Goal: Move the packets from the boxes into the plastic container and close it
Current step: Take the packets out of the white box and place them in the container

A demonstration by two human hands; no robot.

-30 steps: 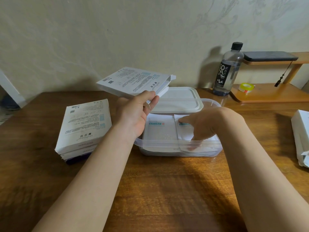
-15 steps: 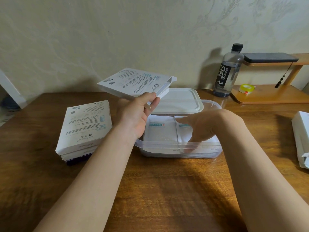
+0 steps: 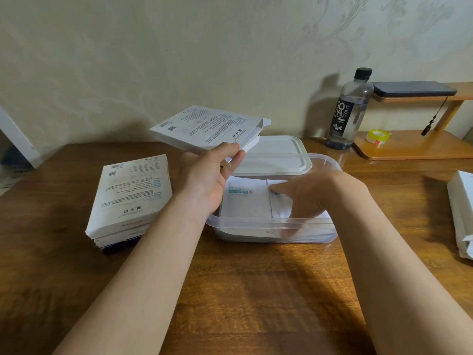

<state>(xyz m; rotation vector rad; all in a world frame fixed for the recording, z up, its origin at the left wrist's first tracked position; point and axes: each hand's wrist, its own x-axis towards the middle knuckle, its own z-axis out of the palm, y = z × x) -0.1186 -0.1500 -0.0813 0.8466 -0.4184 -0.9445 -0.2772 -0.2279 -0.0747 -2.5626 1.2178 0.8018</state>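
Near centre frame, the plastic container (image 3: 271,222) stands open on the wooden table (image 3: 256,290), long axis running left to right. The right hand (image 3: 304,198) reaches into its right half, fingers angled down onto the packets (image 3: 245,201) lying flat inside. Whether it pinches one or only presses cannot be told. To the left of centre, the left hand (image 3: 207,180) grips the open box (image 3: 204,129) by its near edge, held above the container's far-left corner with the open end facing right. Whether packets remain inside is not visible. At middle left a stack of boxes (image 3: 130,193) lies just beside that hand, the nearer of the two for the next pick. The lid (image 3: 276,155) rests directly behind the container, parallel to it. A bottle (image 3: 348,111) stands at upper right.
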